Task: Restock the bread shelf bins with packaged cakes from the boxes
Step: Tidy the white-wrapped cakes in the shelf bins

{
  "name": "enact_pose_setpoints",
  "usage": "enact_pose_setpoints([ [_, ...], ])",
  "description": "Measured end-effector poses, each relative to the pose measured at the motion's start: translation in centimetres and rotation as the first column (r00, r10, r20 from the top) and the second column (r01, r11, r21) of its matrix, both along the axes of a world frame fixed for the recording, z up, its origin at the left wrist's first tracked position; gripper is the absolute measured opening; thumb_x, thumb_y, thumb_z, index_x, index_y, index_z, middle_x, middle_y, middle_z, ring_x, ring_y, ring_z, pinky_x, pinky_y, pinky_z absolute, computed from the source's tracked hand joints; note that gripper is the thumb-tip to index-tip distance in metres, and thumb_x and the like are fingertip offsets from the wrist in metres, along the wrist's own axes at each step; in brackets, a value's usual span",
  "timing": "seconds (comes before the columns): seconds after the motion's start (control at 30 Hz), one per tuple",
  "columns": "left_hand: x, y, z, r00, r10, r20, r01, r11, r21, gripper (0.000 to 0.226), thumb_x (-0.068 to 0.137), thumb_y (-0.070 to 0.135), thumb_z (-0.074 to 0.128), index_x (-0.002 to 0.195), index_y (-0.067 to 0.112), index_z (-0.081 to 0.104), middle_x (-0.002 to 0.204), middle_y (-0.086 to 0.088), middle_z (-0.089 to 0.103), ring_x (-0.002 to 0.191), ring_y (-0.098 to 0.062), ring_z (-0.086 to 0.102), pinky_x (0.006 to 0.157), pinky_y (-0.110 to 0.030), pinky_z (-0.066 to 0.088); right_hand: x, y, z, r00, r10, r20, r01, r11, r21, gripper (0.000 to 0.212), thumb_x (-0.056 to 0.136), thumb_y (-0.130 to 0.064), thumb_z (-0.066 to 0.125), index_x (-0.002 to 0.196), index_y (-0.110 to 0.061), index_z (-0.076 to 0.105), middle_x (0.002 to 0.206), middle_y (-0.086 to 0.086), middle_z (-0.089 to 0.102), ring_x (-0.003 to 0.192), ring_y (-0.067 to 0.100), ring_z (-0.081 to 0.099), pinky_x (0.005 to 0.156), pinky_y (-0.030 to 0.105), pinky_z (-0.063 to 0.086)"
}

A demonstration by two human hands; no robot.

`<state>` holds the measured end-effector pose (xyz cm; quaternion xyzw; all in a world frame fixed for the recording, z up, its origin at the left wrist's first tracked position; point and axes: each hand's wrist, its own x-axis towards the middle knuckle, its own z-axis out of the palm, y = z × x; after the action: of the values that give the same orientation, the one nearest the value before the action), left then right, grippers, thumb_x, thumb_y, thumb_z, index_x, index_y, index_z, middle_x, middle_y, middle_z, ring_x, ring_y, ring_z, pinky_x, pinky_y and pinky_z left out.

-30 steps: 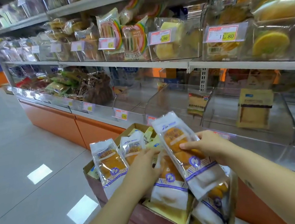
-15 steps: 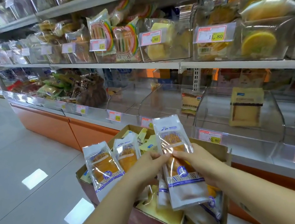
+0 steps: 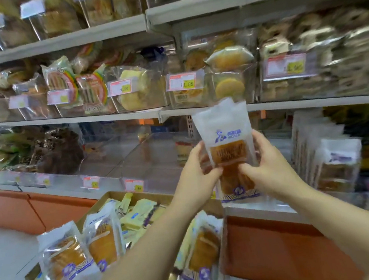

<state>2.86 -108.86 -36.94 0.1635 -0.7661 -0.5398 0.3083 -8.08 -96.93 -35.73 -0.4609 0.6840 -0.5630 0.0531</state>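
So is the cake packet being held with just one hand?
No, both the left hand and the right hand hold the cake packet upright by its sides.

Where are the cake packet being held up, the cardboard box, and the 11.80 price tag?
Cake packet (image 3: 226, 148): head view, on its clear front.
Cardboard box (image 3: 160, 198): head view, on its far rim.
11.80 price tag (image 3: 183, 82): head view, on the label's middle.
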Motion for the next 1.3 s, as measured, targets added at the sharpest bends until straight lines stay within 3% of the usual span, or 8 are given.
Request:
enact_pose_setpoints([
  [0.17,-6.4,3.0,0.3,0.997,-0.079,-0.024,0.078,0.996,-0.031,0.042,0.086,-0.001,0.065,0.118,0.025,0.053,0.112,0.005,0.066,0.104,-0.01,0.063,0.094,-0.042,0.052,-5.2,4.2,-0.4,0.951,-0.241,-0.194,0.253,0.967,0.037,0.06,0.073,-0.01,0.064,0.126,-0.03,0.044,0.118,0.006,0.05,0.12,0.017,0.043,0.1,0.037,0.043],
  [0.3,-10.9,4.4,-0.7,0.995,-0.103,-0.013,0.101,0.991,-0.083,0.049,0.086,-0.002,0.063,0.127,0.02,0.052,0.117,0.002,0.066,0.104,-0.009,0.063,0.093,-0.038,0.053,-9.0,6.5,-1.5,0.87,-0.372,-0.324,0.41,0.91,0.057,0.059,0.077,-0.012,0.068,0.13,-0.023,0.044,0.106,0.006,0.046,0.096,0.009,0.037,0.077,0.026,0.038],
  [0.4,-13.6,4.6,-1.7,0.995,-0.095,-0.014,0.093,0.99,-0.103,0.046,0.085,0.001,0.062,0.125,0.021,0.053,0.111,0.005,0.068,0.101,-0.007,0.064,0.091,-0.037,0.053,-10.9,6.9,-2.5,0.842,-0.398,-0.364,0.436,0.9,0.025,0.054,0.081,-0.009,0.067,0.128,-0.023,0.044,0.09,-0.003,0.057,0.079,0.016,0.048,0.06,0.034,0.039],
  [0.6,-17.4,3.3,-3.4,0.996,-0.082,0.038,0.087,0.983,-0.162,0.043,0.088,0.007,0.061,0.126,0.024,0.052,0.113,0.012,0.065,0.104,-0.003,0.061,0.09,-0.028,0.051,-13.8,5.1,-5.5,0.863,-0.436,-0.254,0.447,0.894,-0.013,0.054,0.083,-0.01,0.07,0.124,-0.029,0.042,0.098,-0.002,0.067,0.086,0.016,0.065,0.071,0.036,0.054],
  [0.77,-20.3,1.9,-4.6,0.984,-0.066,0.163,0.1,0.972,-0.212,0.042,0.089,0.007,0.058,0.128,0.023,0.05,0.117,0.005,0.062,0.108,-0.01,0.059,0.089,-0.024,0.047,-16.1,2.7,-7.5,0.859,-0.485,-0.164,0.497,0.867,0.039,0.046,0.088,-0.002,0.058,0.127,-0.019,0.044,0.106,0.002,0.062,0.097,0.021,0.061,0.075,0.028,0.049],
  [0.97,-23.0,0.4,-5.9,0.94,-0.026,0.341,0.129,0.95,-0.283,0.037,0.091,0.013,0.058,0.128,0.014,0.053,0.123,-0.008,0.063,0.112,-0.024,0.058,0.078,-0.015,0.037,-18.0,1.0,-10.8,0.896,-0.441,-0.053,0.439,0.862,0.254,0.075,0.087,-0.002,0.058,0.15,-0.012,0.018,0.148,0.007,0.037,0.137,0.02,0.035,0.114,0.033,0.03],
  [1.17,-23.1,-0.1,-6.4,0.942,-0.05,0.331,0.141,0.956,-0.258,0.035,0.093,0.017,0.058,0.127,0.017,0.056,0.122,-0.005,0.064,0.11,-0.02,0.059,0.077,-0.014,0.037,-18.3,0.6,-11.7,0.905,-0.424,0.027,0.412,0.892,0.186,0.079,0.084,-0.017,0.061,0.149,-0.022,0.016,0.148,0.005,0.035,0.138,0.02,0.036,0.111,0.046,0.035],
  [1.3,-22.6,-0.4,-6.2,0.95,-0.068,0.305,0.141,0.965,-0.223,0.037,0.094,0.015,0.055,0.13,0.021,0.055,0.125,-0.003,0.063,0.116,-0.019,0.057,0.087,-0.02,0.04,-19.2,-1.3,-10.6,0.893,-0.442,0.083,0.426,0.891,0.16,0.077,0.082,-0.02,0.061,0.146,-0.022,0.018,0.145,0.007,0.039,0.134,0.021,0.04,0.109,0.046,0.038],
])
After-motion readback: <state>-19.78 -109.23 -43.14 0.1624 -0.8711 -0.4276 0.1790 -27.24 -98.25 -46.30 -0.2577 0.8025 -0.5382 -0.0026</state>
